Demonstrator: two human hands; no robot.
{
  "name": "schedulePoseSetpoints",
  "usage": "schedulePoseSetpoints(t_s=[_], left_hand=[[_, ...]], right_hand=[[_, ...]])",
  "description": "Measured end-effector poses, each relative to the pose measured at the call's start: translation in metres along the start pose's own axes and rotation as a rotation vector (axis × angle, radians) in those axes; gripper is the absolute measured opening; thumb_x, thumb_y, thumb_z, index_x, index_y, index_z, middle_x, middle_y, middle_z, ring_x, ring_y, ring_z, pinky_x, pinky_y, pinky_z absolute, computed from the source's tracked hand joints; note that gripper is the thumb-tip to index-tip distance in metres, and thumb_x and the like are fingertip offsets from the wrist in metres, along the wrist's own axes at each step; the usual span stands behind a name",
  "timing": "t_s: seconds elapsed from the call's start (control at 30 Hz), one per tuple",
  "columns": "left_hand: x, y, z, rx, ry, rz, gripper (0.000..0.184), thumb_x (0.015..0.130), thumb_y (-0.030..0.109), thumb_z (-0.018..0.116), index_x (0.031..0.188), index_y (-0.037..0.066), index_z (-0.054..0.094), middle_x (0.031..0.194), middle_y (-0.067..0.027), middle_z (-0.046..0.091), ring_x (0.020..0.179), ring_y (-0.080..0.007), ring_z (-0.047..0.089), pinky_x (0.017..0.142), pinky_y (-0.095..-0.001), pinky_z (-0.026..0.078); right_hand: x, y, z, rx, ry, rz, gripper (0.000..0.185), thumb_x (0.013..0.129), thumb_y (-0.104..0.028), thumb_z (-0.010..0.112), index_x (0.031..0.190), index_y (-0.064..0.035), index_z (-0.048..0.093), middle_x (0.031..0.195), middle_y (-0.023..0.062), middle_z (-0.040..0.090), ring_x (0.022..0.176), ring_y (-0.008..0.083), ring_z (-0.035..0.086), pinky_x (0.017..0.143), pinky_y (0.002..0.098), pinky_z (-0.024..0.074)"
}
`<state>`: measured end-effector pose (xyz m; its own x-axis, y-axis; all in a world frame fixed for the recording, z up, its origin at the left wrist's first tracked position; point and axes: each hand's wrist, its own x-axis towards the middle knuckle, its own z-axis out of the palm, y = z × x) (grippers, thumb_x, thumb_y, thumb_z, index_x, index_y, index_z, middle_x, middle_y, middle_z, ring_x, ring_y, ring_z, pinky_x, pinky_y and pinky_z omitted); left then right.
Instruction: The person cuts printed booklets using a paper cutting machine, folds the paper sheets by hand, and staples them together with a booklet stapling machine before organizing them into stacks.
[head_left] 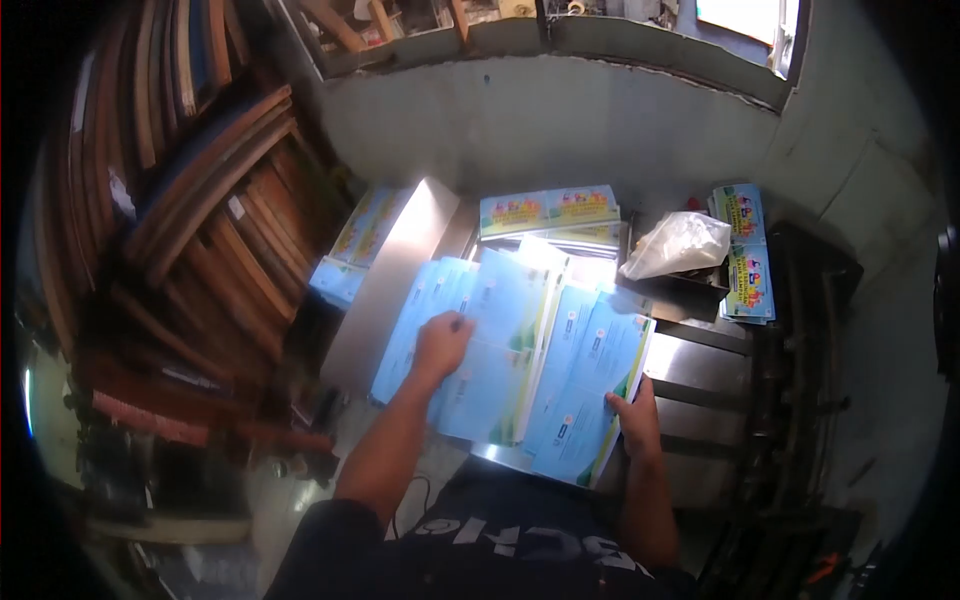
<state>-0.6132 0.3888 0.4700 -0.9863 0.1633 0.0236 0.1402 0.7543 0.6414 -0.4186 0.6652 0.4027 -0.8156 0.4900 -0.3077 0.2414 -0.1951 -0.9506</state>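
Observation:
Light-blue printed sheets (495, 385) with green-and-yellow edges lie fanned in overlapping stacks in front of me. My left hand (443, 346) rests on the left stack with its fingers curled closed. A small dark spot shows at its fingertips, and I cannot make out what it holds. At the lower right, my right hand (637, 412) grips the edge of the right stack of printed sheets (588, 385), thumb on top and fingers along the side.
A metal plate (390, 275) stands slanted at the left. Behind are colourful printed sheets (550, 207) and a dark box with a crumpled plastic bag (680, 245). More printed sheets (745, 250) lie at right, beside dark machine rails (790, 350). Wooden frames (220, 220) lean at far left.

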Motion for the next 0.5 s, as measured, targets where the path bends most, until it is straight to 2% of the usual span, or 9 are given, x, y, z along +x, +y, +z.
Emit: schedulePoseSetpoints(t_s=[0.07, 0.13, 0.17, 0.2, 0.27, 0.33, 0.37, 0.47, 0.5], left_hand=[[-0.005, 0.010, -0.032, -0.015, 0.232, 0.131, 0.028, 0.090, 0.026, 0.066, 0.094, -0.003, 0.067, 0.086, -0.0194, 0.070, 0.076, -0.0332, 0.068, 0.070, -0.0376, 0.053], [-0.013, 0.052, -0.072, 0.017, 0.271, 0.089, 0.026, 0.093, 0.025, 0.064, 0.095, -0.001, 0.067, 0.081, -0.0152, 0.071, 0.070, -0.0266, 0.068, 0.065, -0.0372, 0.053], [-0.019, 0.077, -0.086, -0.197, 0.332, 0.170, 0.027, 0.092, 0.026, 0.063, 0.094, 0.000, 0.067, 0.076, -0.0163, 0.069, 0.065, -0.0290, 0.068, 0.064, -0.0394, 0.052], [-0.026, 0.094, -0.092, -0.413, 0.393, 0.245, 0.028, 0.092, 0.028, 0.062, 0.094, 0.001, 0.067, 0.072, -0.0174, 0.068, 0.060, -0.0314, 0.067, 0.062, -0.0416, 0.052], [-0.038, 0.117, -0.084, -0.393, 0.024, 0.120, 0.026, 0.096, 0.026, 0.060, 0.098, 0.001, 0.065, 0.081, -0.0049, 0.070, 0.072, -0.0126, 0.065, 0.065, -0.0304, 0.053], [-0.042, 0.111, -0.015, -0.370, -0.113, 0.219, 0.033, 0.095, 0.029, 0.061, 0.103, -0.003, 0.064, 0.085, -0.0079, 0.070, 0.078, -0.0165, 0.066, 0.073, -0.0308, 0.053], [-0.045, 0.109, 0.022, -0.377, -0.235, 0.217, 0.038, 0.094, 0.032, 0.062, 0.107, -0.004, 0.064, 0.090, -0.0115, 0.069, 0.085, -0.0205, 0.066, 0.079, -0.0334, 0.052], [-0.060, 0.078, 0.072, -0.233, -0.373, 0.330, 0.048, 0.091, 0.038, 0.065, 0.117, -0.002, 0.063, 0.112, -0.0215, 0.064, 0.110, -0.0322, 0.059, 0.097, -0.0412, 0.046], [-0.052, 0.064, 0.068, -0.185, -0.255, 0.279, 0.050, 0.091, 0.039, 0.066, 0.120, -0.002, 0.061, 0.124, -0.0226, 0.058, 0.120, -0.0351, 0.052, 0.104, -0.0422, 0.040]], right_hand=[[-0.002, 0.008, -0.002, -0.013, 0.005, 0.001, 0.062, 0.083, 0.004, 0.063, 0.138, 0.0052, 0.034, 0.125, 0.0213, 0.056, 0.110, 0.0271, 0.059, 0.098, 0.0389, 0.0471], [0.000, 0.007, -0.001, 0.025, -0.020, -0.024, 0.062, 0.084, 0.002, 0.064, 0.138, 0.0047, 0.034, 0.124, 0.0209, 0.056, 0.111, 0.0268, 0.059, 0.098, 0.0392, 0.0469], [0.001, 0.008, -0.001, 0.023, -0.019, -0.023, 0.062, 0.084, 0.002, 0.064, 0.138, 0.0047, 0.034, 0.124, 0.0209, 0.056, 0.111, 0.0268, 0.059, 0.098, 0.0392, 0.0469], [0.002, 0.009, -0.002, 0.015, -0.039, -0.022, 0.060, 0.089, -0.009, 0.063, 0.139, 0.0041, 0.033, 0.125, 0.0208, 0.056, 0.112, 0.0276, 0.059, 0.098, 0.0394, 0.0469], [0.002, 0.006, -0.008, 0.001, -0.064, -0.025, 0.060, 0.094, -0.019, 0.062, 0.141, 0.0034, 0.033, 0.126, 0.0206, 0.056, 0.113, 0.0285, 0.059, 0.098, 0.0395, 0.0469], [0.000, -0.008, -0.023, 0.630, -0.211, 0.252, 0.059, 0.101, -0.037, 0.051, 0.143, -0.0006, 0.031, 0.133, 0.0222, 0.052, 0.118, 0.0315, 0.056, 0.096, 0.0438, 0.0499], [-0.003, -0.015, -0.032, 0.725, -0.409, 0.197, 0.064, 0.102, -0.050, 0.038, 0.145, -0.0032, 0.029, 0.137, 0.0217, 0.049, 0.120, 0.0337, 0.055, 0.098, 0.0471, 0.0482], [0.008, 0.007, -0.033, 0.695, -0.314, 0.145, 0.064, 0.100, -0.038, 0.052, 0.145, -0.0018, 0.026, 0.137, 0.0216, 0.048, 0.120, 0.0333, 0.054, 0.100, 0.0470, 0.0467], [0.005, 0.006, -0.029, 0.412, -0.199, 0.085, 0.069, 0.092, -0.016, 0.065, 0.145, -0.0001, 0.025, 0.133, 0.0214, 0.050, 0.120, 0.0309, 0.054, 0.101, 0.0437, 0.0452]])
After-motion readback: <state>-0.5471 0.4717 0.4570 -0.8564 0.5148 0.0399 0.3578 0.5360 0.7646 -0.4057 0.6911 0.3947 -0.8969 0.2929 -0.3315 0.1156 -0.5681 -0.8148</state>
